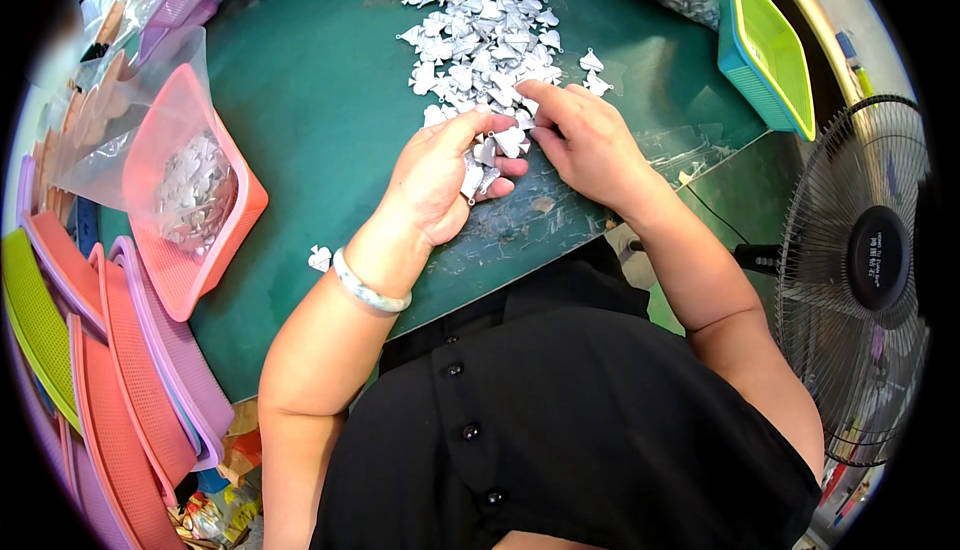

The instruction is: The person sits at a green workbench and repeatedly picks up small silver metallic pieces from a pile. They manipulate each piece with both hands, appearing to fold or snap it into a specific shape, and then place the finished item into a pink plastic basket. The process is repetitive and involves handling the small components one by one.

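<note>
Silver-grey metal pieces (478,35) lying on a dark green table (320,100). Coral-pink mesh basket (215,250) showing under a clear bag (150,130). Lime-green and teal basket (765,50) sitting at the far right. Pale jade-white bangle (368,290) showing against a black buttoned garment (560,430). Black wire fan (860,270) standing alongside.

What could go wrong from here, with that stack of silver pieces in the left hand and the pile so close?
1. The left hand holds several small silver pieces loosely in its curled fingers; some may slip out onto the green table.
2. The right hand picks at the edge of the loose pile, so a nudge could scatter pieces.
3. One stray piece lies near the table edge by the left wrist and could be knocked off.
</note>
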The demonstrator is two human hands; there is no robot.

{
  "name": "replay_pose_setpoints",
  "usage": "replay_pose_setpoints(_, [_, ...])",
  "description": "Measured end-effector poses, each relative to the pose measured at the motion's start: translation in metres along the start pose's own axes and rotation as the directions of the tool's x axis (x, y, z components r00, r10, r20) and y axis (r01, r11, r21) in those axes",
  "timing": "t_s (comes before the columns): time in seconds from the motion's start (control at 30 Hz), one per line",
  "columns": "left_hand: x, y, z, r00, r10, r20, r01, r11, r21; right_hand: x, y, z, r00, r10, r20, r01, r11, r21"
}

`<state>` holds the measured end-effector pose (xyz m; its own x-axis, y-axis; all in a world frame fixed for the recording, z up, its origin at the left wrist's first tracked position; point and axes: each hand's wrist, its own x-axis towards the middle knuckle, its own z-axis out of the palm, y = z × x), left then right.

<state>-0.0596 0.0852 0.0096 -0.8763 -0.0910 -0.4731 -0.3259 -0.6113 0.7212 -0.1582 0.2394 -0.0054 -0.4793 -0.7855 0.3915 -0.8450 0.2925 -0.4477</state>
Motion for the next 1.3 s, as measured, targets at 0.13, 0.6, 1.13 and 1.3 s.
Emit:
replay_pose_setpoints(0.13, [0.001,0.001,-0.001,1.0,-0.015,-0.001,0.015,1.0,0.016,-0.004,0.001,-0.003,0.983,0.176,-0.05,-0.164,0.969,0.186])
replay_pose_setpoints(0.6, [0.006,-0.004,-0.006,0.994,-0.055,0.095,0.064,0.994,-0.093,-0.001,0.011,-0.009,0.986,0.095,-0.136,-0.062,0.971,0.232])
replay_pose_setpoints(1.13, [0.003,-0.003,-0.001,0.998,-0.025,0.052,0.026,0.999,-0.018,0.003,0.012,-0.006,0.96,0.278,0.039,-0.273,0.894,0.356])
replay_pose_setpoints(1.3, [0.001,-0.005,0.001,0.996,-0.032,0.083,0.037,0.998,-0.05,0.007,0.005,-0.017,0.902,0.324,0.285,-0.405,0.402,0.821])
